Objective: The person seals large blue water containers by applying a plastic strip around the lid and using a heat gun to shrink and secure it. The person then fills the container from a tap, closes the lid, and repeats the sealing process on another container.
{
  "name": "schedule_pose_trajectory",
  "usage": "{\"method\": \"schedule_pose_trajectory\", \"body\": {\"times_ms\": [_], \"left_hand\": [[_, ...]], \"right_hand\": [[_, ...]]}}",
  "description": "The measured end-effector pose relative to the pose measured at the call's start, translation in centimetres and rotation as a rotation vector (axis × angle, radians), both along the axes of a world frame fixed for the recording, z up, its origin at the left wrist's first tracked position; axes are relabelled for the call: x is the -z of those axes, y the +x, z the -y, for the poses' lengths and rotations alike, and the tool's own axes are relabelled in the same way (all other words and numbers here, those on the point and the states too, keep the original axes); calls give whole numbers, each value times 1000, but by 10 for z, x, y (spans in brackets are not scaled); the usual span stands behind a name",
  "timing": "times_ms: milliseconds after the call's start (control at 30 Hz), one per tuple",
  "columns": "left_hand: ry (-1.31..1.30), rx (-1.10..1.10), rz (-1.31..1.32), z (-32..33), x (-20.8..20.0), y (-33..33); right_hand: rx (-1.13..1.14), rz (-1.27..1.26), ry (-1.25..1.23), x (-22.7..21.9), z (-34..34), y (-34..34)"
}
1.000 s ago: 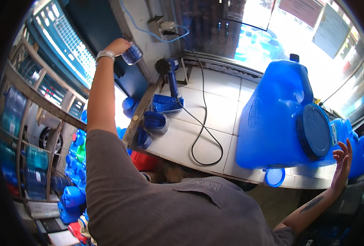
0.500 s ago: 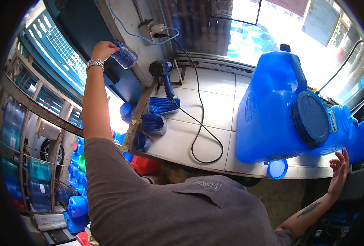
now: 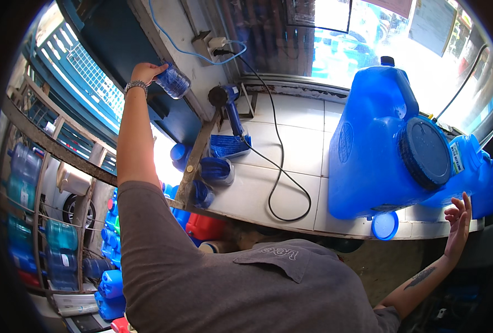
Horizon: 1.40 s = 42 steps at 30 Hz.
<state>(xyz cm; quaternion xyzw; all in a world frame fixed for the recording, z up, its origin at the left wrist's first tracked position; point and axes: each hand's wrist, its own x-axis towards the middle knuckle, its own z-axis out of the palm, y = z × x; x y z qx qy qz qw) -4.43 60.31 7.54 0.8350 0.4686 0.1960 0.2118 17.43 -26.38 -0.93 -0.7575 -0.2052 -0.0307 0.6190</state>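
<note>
At the far left, my left hand (image 3: 146,73) is raised with its fingers closed on the rim of a clear plastic container (image 3: 174,83). The container is tilted, and blue material shows inside it. My right hand (image 3: 457,226) is off the right front of the counter, fingers apart and holding nothing. Nearest to it are the big blue water jugs; the largest jug (image 3: 363,166) has a wide dark lid (image 3: 425,152) on its side and a small black cap on top. A round blue cap (image 3: 385,226) is at the counter's front edge below this jug.
On the white tiled counter (image 3: 296,147), a corded heat gun (image 3: 234,114) stands by a tray of blue strips (image 3: 230,145). Two cut containers (image 3: 217,171) are in front. A black cord (image 3: 280,177) loops across the tiles. Wooden racks of bottles stand at left.
The whole view has shifted slightly, so the counter and jugs appear a little further right. My left hand still holds the container; my right hand stays open.
</note>
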Motion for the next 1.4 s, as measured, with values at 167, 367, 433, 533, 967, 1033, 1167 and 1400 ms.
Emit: {"method": "schedule_pose_trajectory", "body": {"times_ms": [167,367,433,533,967,1033,1167,1400], "left_hand": [[-40,-57,100,7,-6,-3],[36,-7,215,-8,-5,-13],[99,7,338,2,-7,-15],[227,63,513,40,-13,-10],[-278,896,762,279,-18,175],[-498,986,841,309,-7,214],[-485,1003,676,339,0,290],[-188,1013,369,364,5,363]], "right_hand": [[26,-30,46,4,8,-6],[31,-27,57,9,14,-8],[30,-33,64,12,15,-9],[55,-52,45,12,17,-11],[47,-65,110,5,26,-8],[64,-81,127,12,37,-10],[118,-124,184,29,69,-21],[279,-231,217,61,123,-56]]}}
